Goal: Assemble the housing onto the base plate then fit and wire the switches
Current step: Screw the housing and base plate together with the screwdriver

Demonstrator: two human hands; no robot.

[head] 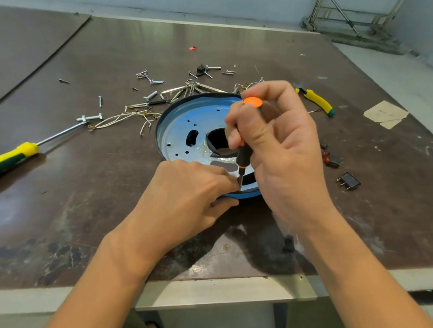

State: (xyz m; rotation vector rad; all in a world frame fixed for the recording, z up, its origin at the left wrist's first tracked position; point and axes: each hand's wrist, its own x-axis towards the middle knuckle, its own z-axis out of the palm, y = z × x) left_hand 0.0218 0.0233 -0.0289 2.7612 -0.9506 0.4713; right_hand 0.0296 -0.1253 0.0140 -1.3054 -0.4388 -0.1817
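A round blue metal base plate [183, 130] with holes and dark cut-outs lies on the brown table. My right hand [279, 145] grips a small black and orange screwdriver [243, 155] held upright, its tip down at the plate's near rim. My left hand [187, 198] pinches the near rim right beside the tip; whatever sits under its fingertips is hidden. Red rocker switches [332, 159] and a black switch [349, 180] lie on the table to the right of the plate. Thin white wires [123, 119] with ring terminals lie to the plate's left.
Several loose screws and bolts [151, 79] and hex keys [194, 88] are scattered behind the plate. A large yellow-green screwdriver [14, 157] lies far left, yellow-handled pliers [316, 99] at the right. A paper scrap [386, 113] lies further right. The table edge runs just below my wrists.
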